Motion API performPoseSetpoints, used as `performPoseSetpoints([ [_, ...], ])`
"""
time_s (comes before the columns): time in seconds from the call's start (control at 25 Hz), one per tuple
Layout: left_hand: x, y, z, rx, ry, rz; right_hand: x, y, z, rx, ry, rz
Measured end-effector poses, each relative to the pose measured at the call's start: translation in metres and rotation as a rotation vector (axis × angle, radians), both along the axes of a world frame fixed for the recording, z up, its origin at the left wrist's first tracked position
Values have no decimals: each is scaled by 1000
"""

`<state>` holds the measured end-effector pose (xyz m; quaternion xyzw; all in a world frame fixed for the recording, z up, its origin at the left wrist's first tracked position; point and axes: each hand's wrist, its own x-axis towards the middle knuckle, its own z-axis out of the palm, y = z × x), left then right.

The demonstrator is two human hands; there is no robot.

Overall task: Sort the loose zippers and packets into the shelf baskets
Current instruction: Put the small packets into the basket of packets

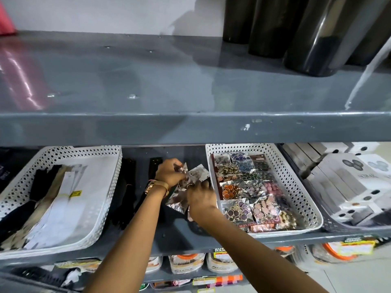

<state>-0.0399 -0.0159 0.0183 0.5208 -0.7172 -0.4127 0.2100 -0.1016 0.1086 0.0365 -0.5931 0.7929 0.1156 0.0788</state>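
Note:
Between two white perforated baskets on the grey shelf, both hands work a bunch of shiny foil button packets (195, 175). My left hand (169, 173), with a gold watch on the wrist, pinches the top of the bunch. My right hand (201, 197) grips its lower edge. The right basket (304, 199) is filled with several packets of coloured buttons. The left basket (101, 187) holds white, beige and black zippers (57, 199). Loose black zippers (127, 187) lie on the shelf between the baskets.
An upper grey shelf (190, 127) overhangs the work area and carries dark rolls (313, 39) at the right. White boxes (349, 187) sit in a tray at the far right. Below are plastic jars with orange lids (186, 263).

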Motion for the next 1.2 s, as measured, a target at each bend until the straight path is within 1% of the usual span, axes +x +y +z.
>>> performPoseSetpoints([
  [0.04,3,-1,4,37,66,35,0,1,3,-33,19,26],
  [0.08,5,-1,8,77,133,61,-2,1,6,-84,-2,42],
  [0.12,6,-2,14,116,194,75,-6,2,10,-141,-76,38],
  [0.16,6,-2,20,147,255,76,-11,4,16,-194,-204,6],
  [0.24,-1,3,34,187,367,63,-31,8,30,-281,-520,-102],
  [0.32,-13,11,50,199,492,12,-63,16,48,-436,-794,-191],
  [0.36,-21,15,57,184,525,-41,-85,23,55,-543,-875,-214],
  [0.4,-30,20,64,163,513,-121,-109,29,61,-632,-922,-239],
  [0.44,-41,26,70,135,450,-223,-133,36,66,-667,-940,-275],
  [0.52,-63,38,74,71,225,-431,-176,40,65,-592,-875,-385],
  [0.6,-88,52,64,-21,15,-549,-203,37,53,-453,-739,-456],
  [0.72,-110,74,38,-237,-257,-544,-210,35,30,-299,-645,-413],
  [0.84,-110,77,14,-369,-467,-474,-207,34,11,-169,-575,-377],
  [0.96,-103,74,0,-441,-561,-431,-206,32,3,-156,-480,-308],
  [1.04,-100,77,-5,-489,-552,-423,-203,32,0,-191,-409,-296],
  [1.2,-93,79,-3,-506,-498,-418,-187,33,11,-207,-227,-298],
])
